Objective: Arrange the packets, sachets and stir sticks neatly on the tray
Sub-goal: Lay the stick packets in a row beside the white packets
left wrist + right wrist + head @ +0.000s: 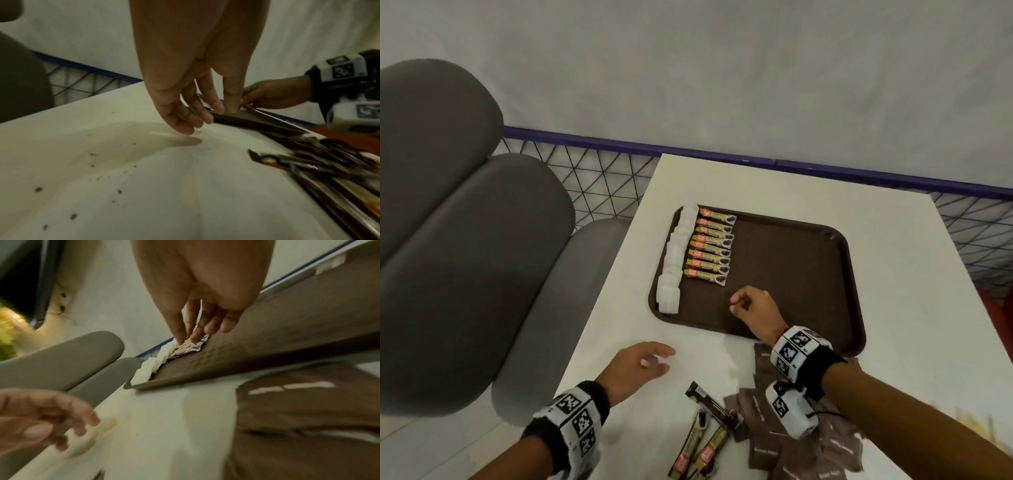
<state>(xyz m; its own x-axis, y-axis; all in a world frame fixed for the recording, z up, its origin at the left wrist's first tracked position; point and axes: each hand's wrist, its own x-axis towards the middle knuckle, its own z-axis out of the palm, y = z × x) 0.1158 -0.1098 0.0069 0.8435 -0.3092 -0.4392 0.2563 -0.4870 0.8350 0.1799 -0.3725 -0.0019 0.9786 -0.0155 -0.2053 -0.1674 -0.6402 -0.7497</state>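
Observation:
A brown tray point(791, 260) lies on the white table point(893, 240). Along its left edge runs a column of white packets point(671, 274), with a row of several orange-and-gold coffee sticks point(710, 246) beside them. My right hand point(739, 303) hovers over the tray's near part, fingers loosely curled and holding nothing. My left hand point(657, 359) is low over the table in front of the tray, fingers relaxed over a single white packet point(88, 438). Loose coffee sticks point(702, 442) and a heap of brown sachets point(791, 445) lie near the front edge, partly under my right forearm.
A grey cushioned bench point(465, 240) stands left of the table. A black wire mesh fence with a blue rail point(592, 178) runs behind the table, below a pale wall. The right half of the tray shows bare brown surface.

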